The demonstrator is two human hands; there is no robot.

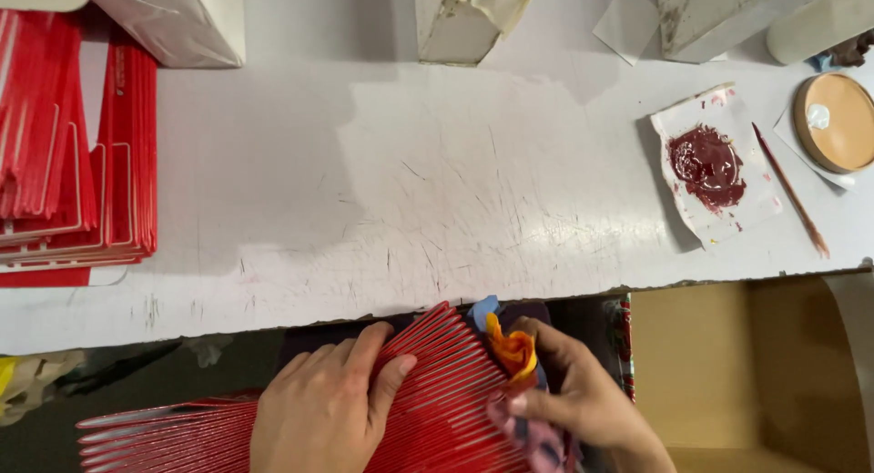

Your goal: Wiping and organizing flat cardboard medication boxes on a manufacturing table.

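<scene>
Left hand (pixel 320 409) lies flat, fingers spread, on the fanned stack of red card sheets (pixel 428 391) below the scratched white counter (pixel 437 191). Right hand (pixel 574 396) pinches an orange rag (pixel 512 350) (grip closed); best wiped evenly along the exposed edges.

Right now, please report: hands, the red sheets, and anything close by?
Left hand flat on fanned red sheets. Right hand pinching orange cloth at their edge. Dark red paste and stick apart on table.
</scene>
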